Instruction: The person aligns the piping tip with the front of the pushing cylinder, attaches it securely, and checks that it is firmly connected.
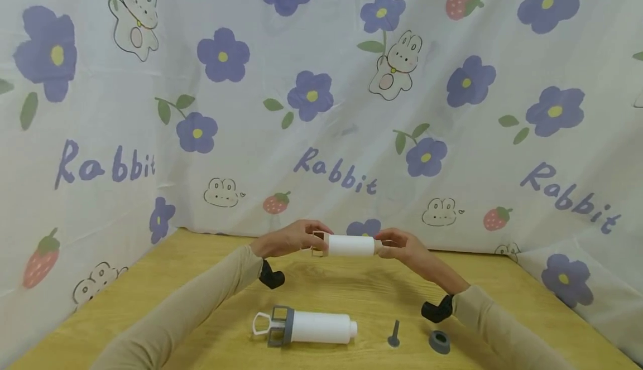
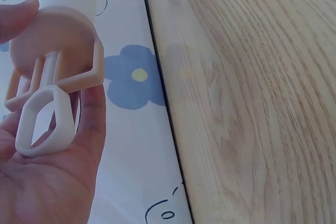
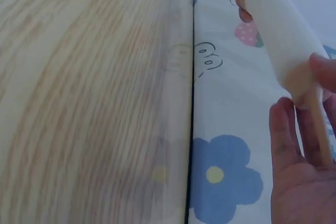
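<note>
Both hands hold up a syringe-shaped press with a white tube [image 1: 351,245], level over the far part of the table. At the tube's left end, my left hand [image 1: 287,238] grips the tan cap [image 2: 55,38], thumb on its side and fingers beneath. From that cap stick out two tan finger loops and a white plunger handle [image 2: 67,119], which lies above the palm. My right hand [image 1: 414,254] holds the other end, its thumb on the tan end piece [image 3: 297,81]. A slim tan nozzle [image 3: 318,129] runs from there over the right fingers toward the palm.
Nearer on the wooden table [image 1: 221,347] lies a second press [image 1: 320,327], white with a grey cap and loops. To its right are a grey nozzle [image 1: 394,335] and a grey ring [image 1: 441,351]. A patterned cloth [image 1: 341,124] hangs behind the table.
</note>
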Available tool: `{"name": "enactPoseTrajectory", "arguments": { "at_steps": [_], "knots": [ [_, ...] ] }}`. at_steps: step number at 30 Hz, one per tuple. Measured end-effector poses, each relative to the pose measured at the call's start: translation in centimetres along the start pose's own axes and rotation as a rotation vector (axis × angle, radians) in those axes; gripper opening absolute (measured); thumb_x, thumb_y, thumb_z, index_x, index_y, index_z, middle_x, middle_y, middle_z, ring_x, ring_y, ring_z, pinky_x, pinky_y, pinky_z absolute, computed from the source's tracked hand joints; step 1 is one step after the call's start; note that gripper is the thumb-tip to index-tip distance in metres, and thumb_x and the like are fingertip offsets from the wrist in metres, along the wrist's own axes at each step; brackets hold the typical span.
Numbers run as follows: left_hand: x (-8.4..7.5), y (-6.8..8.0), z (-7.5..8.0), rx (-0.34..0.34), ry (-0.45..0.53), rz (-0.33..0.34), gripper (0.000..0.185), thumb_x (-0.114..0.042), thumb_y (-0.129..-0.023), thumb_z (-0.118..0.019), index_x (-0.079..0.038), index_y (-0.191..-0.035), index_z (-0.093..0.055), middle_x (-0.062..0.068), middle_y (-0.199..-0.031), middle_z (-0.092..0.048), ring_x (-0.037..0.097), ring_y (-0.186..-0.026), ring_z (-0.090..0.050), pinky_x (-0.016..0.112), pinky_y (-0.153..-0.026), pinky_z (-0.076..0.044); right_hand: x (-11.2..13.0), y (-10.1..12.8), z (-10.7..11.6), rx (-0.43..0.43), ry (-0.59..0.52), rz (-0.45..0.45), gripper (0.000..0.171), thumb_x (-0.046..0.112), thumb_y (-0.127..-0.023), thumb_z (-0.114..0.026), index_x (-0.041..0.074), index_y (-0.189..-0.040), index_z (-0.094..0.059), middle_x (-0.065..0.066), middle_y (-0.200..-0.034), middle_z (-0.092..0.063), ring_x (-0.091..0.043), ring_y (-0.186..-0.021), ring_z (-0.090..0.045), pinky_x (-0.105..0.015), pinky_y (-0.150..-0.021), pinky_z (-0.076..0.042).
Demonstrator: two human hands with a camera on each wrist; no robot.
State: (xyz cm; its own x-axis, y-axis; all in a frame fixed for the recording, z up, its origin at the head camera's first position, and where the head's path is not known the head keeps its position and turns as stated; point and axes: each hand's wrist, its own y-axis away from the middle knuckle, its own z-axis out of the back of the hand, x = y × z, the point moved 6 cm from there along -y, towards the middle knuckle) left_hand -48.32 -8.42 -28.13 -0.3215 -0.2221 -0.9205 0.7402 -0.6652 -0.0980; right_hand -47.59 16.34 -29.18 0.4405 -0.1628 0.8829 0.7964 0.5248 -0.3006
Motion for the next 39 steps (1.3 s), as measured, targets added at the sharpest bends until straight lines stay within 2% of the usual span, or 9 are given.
{"name": "enactPoseTrajectory", "arguments": {
  "at_steps": [5,10,15,19,24,27,33,36,39],
  "knots": [
    [0.3,-0.1,0.0,0.006,-0.010,-0.005,0.045,-0.019,-0.078,-0.068,-0.013,-0.119,-0.052,0.009,-0.117,-0.054,0.020,-0.105,-0.053,0.048,-0.094,-0.038,-0.5,0.0,-0.5,0.004,-0.005,-0.025,0.040,0.020,-0.083,-0.064,0.005,-0.118,-0.052,-0.009,-0.123,-0.050,-0.021,-0.108,-0.054,-0.037,-0.089,-0.047],
    [0.3,-0.1,0.0,-0.001,-0.015,-0.011,0.044,-0.019,-0.078,-0.068,-0.013,-0.118,-0.053,0.008,-0.119,-0.053,0.020,-0.106,-0.052,0.049,-0.094,-0.038,-1.0,-0.2,-0.7,0.013,-0.135,-0.095,0.035,0.020,-0.086,-0.059,0.002,-0.116,-0.053,-0.010,-0.115,-0.056,-0.026,-0.102,-0.059,-0.041,-0.090,-0.046],
    [-0.2,0.0,-0.3,-0.014,-0.024,-0.019,0.044,-0.018,-0.077,-0.069,-0.013,-0.117,-0.054,0.006,-0.123,-0.050,0.020,-0.108,-0.051,0.048,-0.094,-0.038,-1.7,-0.4,-0.8,0.029,-0.262,-0.223,0.043,0.030,-0.090,-0.053,-0.004,-0.117,-0.049,-0.013,-0.097,-0.060,-0.022,-0.083,-0.063,-0.037,-0.081,-0.051],
    [-0.4,0.0,-0.6,-0.009,-0.034,-0.025,0.044,-0.017,-0.076,-0.070,-0.012,-0.117,-0.054,0.007,-0.122,-0.050,0.020,-0.107,-0.052,0.045,-0.093,-0.040,-2.4,-0.4,-1.1,0.038,-0.326,-0.368,0.054,0.038,-0.090,-0.049,-0.001,-0.126,-0.038,-0.009,-0.089,-0.060,-0.012,-0.070,-0.061,-0.028,-0.072,-0.053],
    [-0.4,-0.1,-0.8,0.007,-0.061,-0.027,0.043,-0.018,-0.076,-0.070,-0.014,-0.116,-0.054,0.006,-0.120,-0.052,0.019,-0.107,-0.052,0.038,-0.089,-0.043,-2.8,-0.2,-1.1,0.045,-0.305,-0.459,0.054,0.041,-0.091,-0.046,0.003,-0.127,-0.036,-0.005,-0.087,-0.060,-0.010,-0.069,-0.061,-0.028,-0.073,-0.053],
    [-0.5,-0.1,-0.6,0.012,-0.056,-0.031,0.043,-0.018,-0.077,-0.069,-0.013,-0.117,-0.054,0.006,-0.121,-0.051,0.019,-0.107,-0.052,0.043,-0.091,-0.041,-2.2,-0.3,-0.5,0.013,-0.285,-0.368,0.047,0.039,-0.092,-0.045,0.003,-0.122,-0.041,-0.006,-0.097,-0.056,-0.013,-0.081,-0.062,-0.032,-0.081,-0.051],
    [-0.2,-0.1,0.4,-0.006,-0.022,-0.002,0.043,-0.016,-0.078,-0.068,-0.012,-0.118,-0.053,0.009,-0.116,-0.055,0.021,-0.102,-0.054,0.050,-0.092,-0.038,0.3,0.0,0.8,-0.044,-0.296,0.013,0.036,0.014,-0.093,-0.046,-0.005,-0.123,-0.041,-0.013,-0.117,-0.050,-0.024,-0.110,-0.051,-0.034,-0.094,-0.044],
    [0.0,-0.1,0.7,-0.006,0.018,0.019,0.044,-0.017,-0.078,-0.068,-0.011,-0.118,-0.052,0.010,-0.117,-0.055,0.021,-0.102,-0.054,0.048,-0.094,-0.038,0.9,0.4,0.6,-0.023,-0.213,0.082,0.043,0.010,-0.089,-0.053,-0.004,-0.126,-0.039,-0.012,-0.123,-0.049,-0.022,-0.116,-0.049,-0.035,-0.095,-0.042],
    [0.0,-0.2,0.8,-0.004,0.048,0.025,0.045,-0.017,-0.077,-0.068,-0.009,-0.118,-0.052,0.010,-0.117,-0.054,0.021,-0.102,-0.054,0.043,-0.092,-0.041,0.9,0.5,0.2,-0.020,-0.136,0.074,0.047,0.014,-0.086,-0.058,-0.001,-0.127,-0.041,-0.012,-0.127,-0.047,-0.018,-0.116,-0.050,-0.039,-0.096,-0.041]
  ]
}}
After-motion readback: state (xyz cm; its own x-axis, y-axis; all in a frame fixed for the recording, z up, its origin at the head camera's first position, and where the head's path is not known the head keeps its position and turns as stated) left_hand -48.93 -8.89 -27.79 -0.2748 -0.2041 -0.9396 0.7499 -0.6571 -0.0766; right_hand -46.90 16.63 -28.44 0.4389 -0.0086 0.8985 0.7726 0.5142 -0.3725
